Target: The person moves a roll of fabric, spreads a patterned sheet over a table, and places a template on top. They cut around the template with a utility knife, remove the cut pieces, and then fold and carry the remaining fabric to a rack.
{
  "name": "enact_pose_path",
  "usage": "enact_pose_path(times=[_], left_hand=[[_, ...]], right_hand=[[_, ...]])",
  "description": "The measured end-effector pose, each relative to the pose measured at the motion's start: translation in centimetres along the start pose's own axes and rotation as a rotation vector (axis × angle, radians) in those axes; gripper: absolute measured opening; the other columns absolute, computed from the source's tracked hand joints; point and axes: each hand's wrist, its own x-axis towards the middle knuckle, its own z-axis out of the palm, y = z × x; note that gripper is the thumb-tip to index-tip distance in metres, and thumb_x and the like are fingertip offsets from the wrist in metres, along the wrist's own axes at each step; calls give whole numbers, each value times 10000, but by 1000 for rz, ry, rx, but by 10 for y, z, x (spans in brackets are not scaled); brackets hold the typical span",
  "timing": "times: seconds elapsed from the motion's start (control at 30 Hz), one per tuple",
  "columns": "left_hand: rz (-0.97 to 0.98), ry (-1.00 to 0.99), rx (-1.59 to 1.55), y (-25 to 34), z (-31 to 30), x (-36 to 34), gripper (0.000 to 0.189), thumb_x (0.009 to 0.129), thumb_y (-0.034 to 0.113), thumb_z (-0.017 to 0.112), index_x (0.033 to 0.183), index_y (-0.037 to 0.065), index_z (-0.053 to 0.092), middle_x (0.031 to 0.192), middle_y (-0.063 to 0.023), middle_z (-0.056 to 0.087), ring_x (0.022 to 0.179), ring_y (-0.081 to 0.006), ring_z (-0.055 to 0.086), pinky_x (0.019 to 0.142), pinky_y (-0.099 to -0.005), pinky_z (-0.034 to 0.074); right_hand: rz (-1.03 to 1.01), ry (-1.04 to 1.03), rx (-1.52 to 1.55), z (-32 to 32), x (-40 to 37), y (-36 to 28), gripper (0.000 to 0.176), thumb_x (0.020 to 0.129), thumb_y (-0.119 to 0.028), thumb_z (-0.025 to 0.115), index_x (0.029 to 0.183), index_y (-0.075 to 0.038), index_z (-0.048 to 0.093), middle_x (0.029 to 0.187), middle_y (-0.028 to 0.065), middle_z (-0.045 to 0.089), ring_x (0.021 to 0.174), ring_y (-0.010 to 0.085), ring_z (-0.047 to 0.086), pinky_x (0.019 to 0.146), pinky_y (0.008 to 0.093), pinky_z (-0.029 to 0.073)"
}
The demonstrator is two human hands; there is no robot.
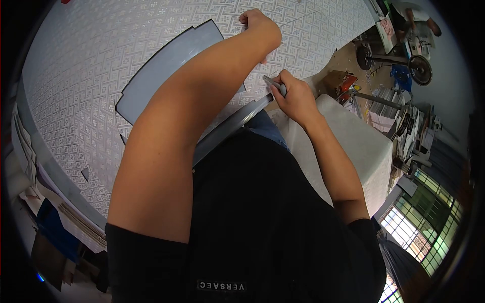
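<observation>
My right hand (295, 96) is closed around a grey cutter knife (275, 85), whose pointed end faces up and left, just over the near edge of the table. My left hand (258, 26) reaches farther across and rests on a silver-white patterned sheet (91, 106). Its thumb and a curled finger show on opposite sides of the wrist, apart from each other; the other fingers are hidden. Partly beneath my left forearm lies a flat grey curved panel (161, 63) with dark edges and stepped corners. A thin straight line runs across the sheet beyond my left hand.
A metal strip (257, 110) borders the table close to my body. A pale covered block (348, 126) stands to the right. Behind it are paper stacks (384, 108) and a dumbbell-like stand (419, 69). A small dark scrap (85, 174) lies on the sheet at left.
</observation>
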Motion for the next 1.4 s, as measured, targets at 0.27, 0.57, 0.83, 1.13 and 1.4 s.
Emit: enact_pose_path(times=[0.27,0.57,0.83,1.13,1.4], left_hand=[[103,-48,40,-1,-2,5,718,605,571,940,1177,180,751,1068,-37,720,1030,-282,668,886,-477,523],[136,-15,19,-8,6,7,792,604,627,926,1223,169,743,1173,-39,737,1058,-278,697,878,-459,543],[139,15,-77,-28,13,25,740,619,591,928,1181,147,742,1129,-57,739,1018,-276,699,856,-454,545],[159,49,-200,-49,25,52,683,636,550,930,1134,122,741,1079,-77,743,972,-274,700,831,-448,547],[177,55,-321,-69,45,77,633,651,513,931,1092,100,740,1035,-95,745,932,-272,702,809,-443,549]], right_hand=[[67,-5,-58,8,8,-7,213,877,-107,737,963,-18,563,928,192,725,857,431,688,722,479,544],[46,197,-34,31,38,-16,209,877,-107,741,981,-9,589,932,214,719,853,441,689,728,483,548],[98,210,12,37,58,-20,239,872,-147,744,1003,-9,600,921,239,709,840,466,678,740,506,543],[80,267,-52,42,107,-35,228,880,-148,720,1009,-5,598,877,245,705,813,455,688,726,514,551],[51,343,-22,49,155,-46,224,869,-114,709,1021,6,595,863,257,705,827,456,694,743,522,554]])
